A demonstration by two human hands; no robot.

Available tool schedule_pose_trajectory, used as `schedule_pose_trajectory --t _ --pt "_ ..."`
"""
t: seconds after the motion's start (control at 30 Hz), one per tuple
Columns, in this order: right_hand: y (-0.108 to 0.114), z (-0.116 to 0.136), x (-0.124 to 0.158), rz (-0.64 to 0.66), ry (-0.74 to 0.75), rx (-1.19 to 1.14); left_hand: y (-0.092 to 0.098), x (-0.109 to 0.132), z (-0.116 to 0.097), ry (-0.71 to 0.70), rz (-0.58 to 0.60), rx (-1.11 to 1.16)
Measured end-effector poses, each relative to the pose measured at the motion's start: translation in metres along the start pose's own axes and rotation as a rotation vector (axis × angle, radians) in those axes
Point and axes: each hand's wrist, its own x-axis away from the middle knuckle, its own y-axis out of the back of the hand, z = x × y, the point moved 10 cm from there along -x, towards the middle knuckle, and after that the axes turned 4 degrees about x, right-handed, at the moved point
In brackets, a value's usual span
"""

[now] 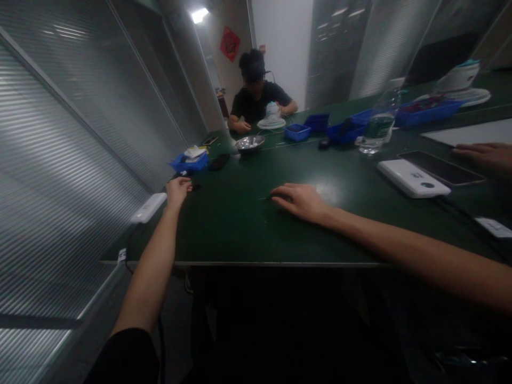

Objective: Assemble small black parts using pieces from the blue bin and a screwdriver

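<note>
My left hand (178,190) is at the left side of the green table, fingers drawn together in a pinch. A small dark piece (196,187) shows at its fingertips; its kind is too blurred to make out. My right hand (300,201) rests low over the middle of the table, thumb and fingers closed around a thin dark tool. The slim pale tip of the thin dark tool (262,199) points left, and most of its body is hidden by the fingers. A gap of bare tabletop (228,213) lies between my two hands.
Beyond my left hand are a blue tray (192,161), a phone (220,161) and a metal bowl (249,143). White power banks (149,208) lie left and right. A bottle (378,128) stands right. A person (260,98) sits opposite; another person's hand (484,154) is at right.
</note>
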Motion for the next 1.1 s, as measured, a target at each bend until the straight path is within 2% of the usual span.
schedule_pose_trajectory --t 0.17,0.27,0.43,0.77,1.1 --pt "-0.001 -0.002 0.0 -0.005 0.001 -0.001 0.006 0.001 -0.004 -0.05 -0.037 -0.075" --pt "-0.002 -0.002 0.0 -0.001 -0.007 0.004 0.003 0.004 -0.005 -0.078 -0.019 -0.157" --pt "-0.003 -0.002 0.0 0.005 -0.011 0.009 -0.006 0.009 0.004 0.003 0.038 -0.167" --pt "-0.002 0.0 0.0 0.006 -0.002 0.006 0.0 0.009 0.015 0.12 -0.005 -0.153" --pt "0.0 0.001 0.0 0.001 0.0 0.007 -0.003 -0.001 0.024 0.15 -0.004 -0.161"
